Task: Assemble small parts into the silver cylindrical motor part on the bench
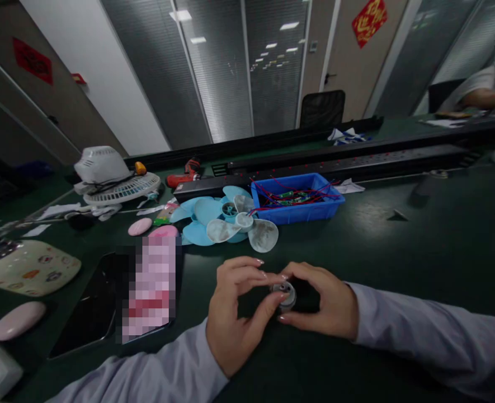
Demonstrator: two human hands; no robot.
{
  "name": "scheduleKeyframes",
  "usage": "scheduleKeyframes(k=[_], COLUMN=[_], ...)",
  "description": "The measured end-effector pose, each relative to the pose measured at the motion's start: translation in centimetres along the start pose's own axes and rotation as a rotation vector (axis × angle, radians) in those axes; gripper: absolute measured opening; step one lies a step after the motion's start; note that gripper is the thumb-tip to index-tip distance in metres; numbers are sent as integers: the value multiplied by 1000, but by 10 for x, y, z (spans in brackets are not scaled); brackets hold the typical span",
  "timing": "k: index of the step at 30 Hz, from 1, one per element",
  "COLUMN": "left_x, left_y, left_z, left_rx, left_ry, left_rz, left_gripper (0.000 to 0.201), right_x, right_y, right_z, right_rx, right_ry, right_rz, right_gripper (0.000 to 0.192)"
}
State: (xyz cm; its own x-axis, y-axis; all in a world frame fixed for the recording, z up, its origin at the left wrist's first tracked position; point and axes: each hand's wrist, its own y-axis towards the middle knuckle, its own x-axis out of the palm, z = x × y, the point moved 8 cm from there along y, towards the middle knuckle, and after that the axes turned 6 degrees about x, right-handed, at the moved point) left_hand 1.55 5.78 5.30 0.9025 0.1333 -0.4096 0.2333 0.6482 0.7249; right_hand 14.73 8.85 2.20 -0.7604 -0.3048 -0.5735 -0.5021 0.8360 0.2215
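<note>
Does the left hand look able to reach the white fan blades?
Probably yes: the white fan blades lie just beyond the left hand with nothing between, but its thumb and forefinger are at the small metal part.

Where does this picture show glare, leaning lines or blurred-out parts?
In the head view, a pale sheen lies on the green table right of the blue bin; bright spots, likely reflected lights, dot the glass partition; the doors lean; coarse blocks cover a pink patch; the small grey part looks indistinct.
</note>
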Motion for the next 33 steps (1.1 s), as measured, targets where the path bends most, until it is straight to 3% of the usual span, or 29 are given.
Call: scheduleKeyframes(k=[33], left_x=[5], left_y=[1], left_z=[6], left_rx=[87], left_ry=[125], left_rz=[-121], left_gripper=[46], right_x=[1], right_y=[1], right_z=[-2], right_rx=[-28], right_ry=[-15], right_rz=[-8], right_gripper=[30])
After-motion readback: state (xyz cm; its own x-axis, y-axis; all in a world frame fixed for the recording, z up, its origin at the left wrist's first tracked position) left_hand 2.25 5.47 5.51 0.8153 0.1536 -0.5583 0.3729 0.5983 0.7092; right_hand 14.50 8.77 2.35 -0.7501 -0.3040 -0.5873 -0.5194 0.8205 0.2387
